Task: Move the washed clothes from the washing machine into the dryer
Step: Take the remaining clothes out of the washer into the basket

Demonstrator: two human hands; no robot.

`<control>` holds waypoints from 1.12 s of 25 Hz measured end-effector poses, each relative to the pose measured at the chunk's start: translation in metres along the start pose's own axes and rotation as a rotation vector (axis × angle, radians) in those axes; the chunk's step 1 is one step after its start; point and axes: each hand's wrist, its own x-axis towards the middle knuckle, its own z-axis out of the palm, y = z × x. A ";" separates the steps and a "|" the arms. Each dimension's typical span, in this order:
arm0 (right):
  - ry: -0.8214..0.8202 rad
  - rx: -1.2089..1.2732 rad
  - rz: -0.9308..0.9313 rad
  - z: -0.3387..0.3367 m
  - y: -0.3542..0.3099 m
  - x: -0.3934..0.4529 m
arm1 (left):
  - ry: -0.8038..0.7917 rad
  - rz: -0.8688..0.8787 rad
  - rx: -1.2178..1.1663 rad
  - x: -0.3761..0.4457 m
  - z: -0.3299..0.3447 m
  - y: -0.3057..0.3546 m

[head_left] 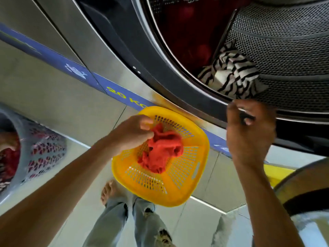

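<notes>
Now our left hand (132,134) pinches a red cloth (161,151) over the yellow basket (160,189), while our right hand (249,132) pinches the striped garment (231,72) at the drum's (284,50) rim.

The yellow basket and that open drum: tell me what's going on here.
A person is unloading a front-loading machine. The left hand holds a crumpled red garment over the yellow basket below the door opening. The right hand is at the drum's rim, pinching something small and dark. A striped garment and some dark red laundry remain in the drum.
</notes>
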 end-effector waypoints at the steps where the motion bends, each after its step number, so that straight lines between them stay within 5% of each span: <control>1: 0.028 -0.042 -0.051 0.002 0.004 0.020 | 0.012 0.007 -0.047 0.000 -0.007 0.006; 7: -0.431 -0.269 0.054 0.065 0.031 0.111 | 0.029 0.177 -0.119 -0.004 -0.020 0.054; 11: -0.283 0.018 0.289 0.035 0.001 0.092 | -0.021 0.204 -0.180 -0.016 -0.013 0.068; 15: -0.447 0.208 0.451 -0.017 -0.055 0.006 | 0.013 0.213 -0.496 -0.029 -0.003 0.073; 19: -0.823 0.302 0.609 -0.031 -0.078 -0.065 | -0.090 0.294 -0.718 -0.036 0.026 0.071; 23: -1.210 -0.017 0.458 -0.048 -0.065 -0.042 | 0.070 0.260 -0.624 -0.035 0.057 0.033; 28: -0.403 0.163 0.451 -0.012 -0.043 -0.031 | 0.120 0.296 -0.553 -0.041 0.077 0.040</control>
